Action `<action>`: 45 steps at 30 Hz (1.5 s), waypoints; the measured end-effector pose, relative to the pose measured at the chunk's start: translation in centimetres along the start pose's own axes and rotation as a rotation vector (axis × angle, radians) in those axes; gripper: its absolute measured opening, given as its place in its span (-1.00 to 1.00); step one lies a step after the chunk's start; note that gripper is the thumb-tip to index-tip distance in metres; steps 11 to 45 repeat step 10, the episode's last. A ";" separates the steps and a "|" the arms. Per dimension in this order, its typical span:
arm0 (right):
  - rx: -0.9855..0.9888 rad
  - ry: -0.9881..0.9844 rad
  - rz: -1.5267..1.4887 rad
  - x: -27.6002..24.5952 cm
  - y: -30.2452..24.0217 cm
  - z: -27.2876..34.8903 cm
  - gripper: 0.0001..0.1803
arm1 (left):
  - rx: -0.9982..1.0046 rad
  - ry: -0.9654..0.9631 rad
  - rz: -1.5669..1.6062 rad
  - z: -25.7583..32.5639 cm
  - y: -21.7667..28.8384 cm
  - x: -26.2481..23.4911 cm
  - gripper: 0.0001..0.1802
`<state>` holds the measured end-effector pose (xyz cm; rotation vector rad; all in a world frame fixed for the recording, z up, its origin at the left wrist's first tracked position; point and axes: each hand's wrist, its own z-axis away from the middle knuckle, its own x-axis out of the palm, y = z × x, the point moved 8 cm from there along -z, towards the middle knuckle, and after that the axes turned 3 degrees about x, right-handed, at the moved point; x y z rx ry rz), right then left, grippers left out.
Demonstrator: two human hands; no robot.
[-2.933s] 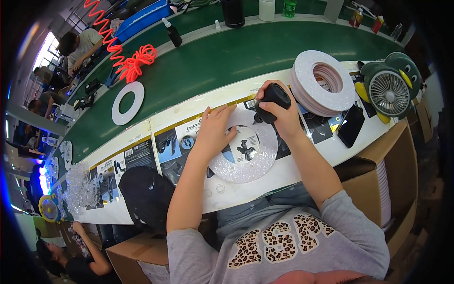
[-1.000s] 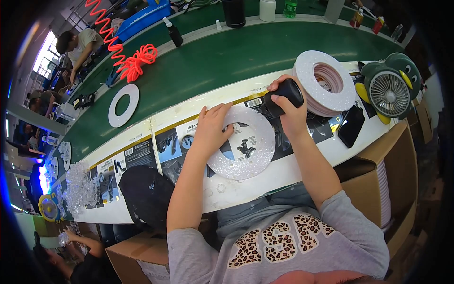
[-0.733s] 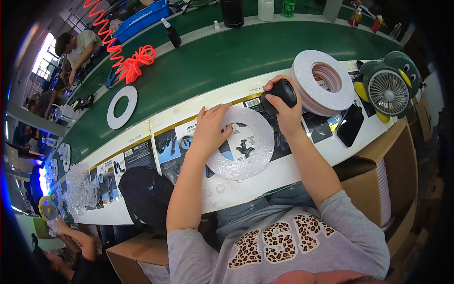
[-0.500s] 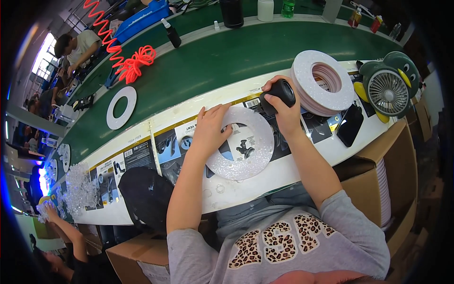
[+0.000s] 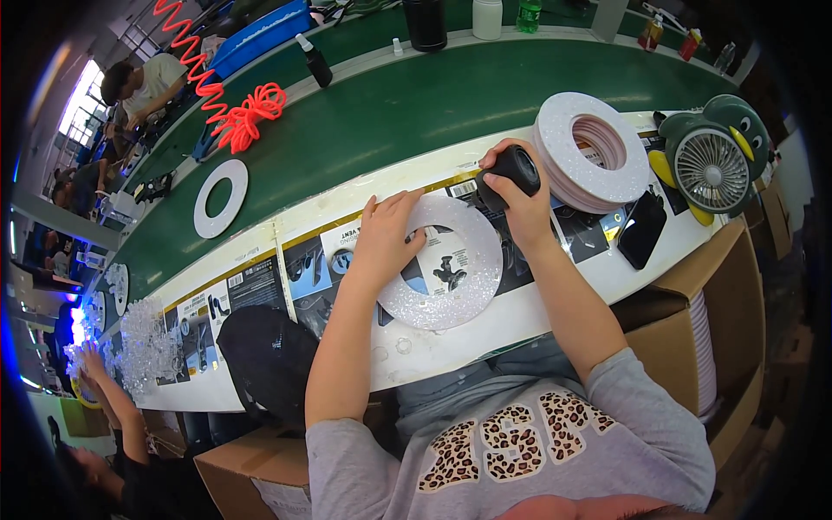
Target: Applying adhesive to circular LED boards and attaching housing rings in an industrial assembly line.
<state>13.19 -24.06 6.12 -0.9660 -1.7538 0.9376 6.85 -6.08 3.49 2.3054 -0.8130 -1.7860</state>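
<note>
A flat white glittery ring (image 5: 472,295) lies in front of me on the white board (image 5: 407,355). My left hand (image 5: 386,234) rests on its left edge, fingers stretched out and thumb reaching into the hole. In my right hand (image 5: 523,204) is a smooth black rounded object (image 5: 517,169), gripped just beyond the ring's upper right side; I cannot make out its underside. Close to that hand on the right stands a stack of similar glittery rings (image 5: 555,169). Printed packaging sheets (image 5: 308,273) lie on the board, partly beneath the ring.
Beyond the board runs a green conveyor belt (image 5: 381,113) carrying a single white ring (image 5: 204,208). On the right are a black phone (image 5: 641,232), a small fan (image 5: 711,169) and an open cardboard box (image 5: 737,295). A black cap-like thing (image 5: 269,355) and clear plastic pieces (image 5: 147,347) lie left.
The single ring on the green belt has shifted slightly left. At the far left, a co-worker's arms have moved. My own hands look unchanged.
</note>
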 end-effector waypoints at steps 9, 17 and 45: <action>-0.013 -0.012 0.020 0.0 0.0 -0.1 -0.64 | -0.012 -0.014 0.005 -0.1 0.0 0.0 -0.41; 0.014 0.000 0.008 -0.1 0.1 0.0 -0.63 | -0.016 -0.015 0.005 0.0 0.0 0.1 -0.41; 0.014 0.000 0.008 -0.1 0.1 0.0 -0.63 | -0.016 -0.015 0.005 0.0 0.0 0.1 -0.41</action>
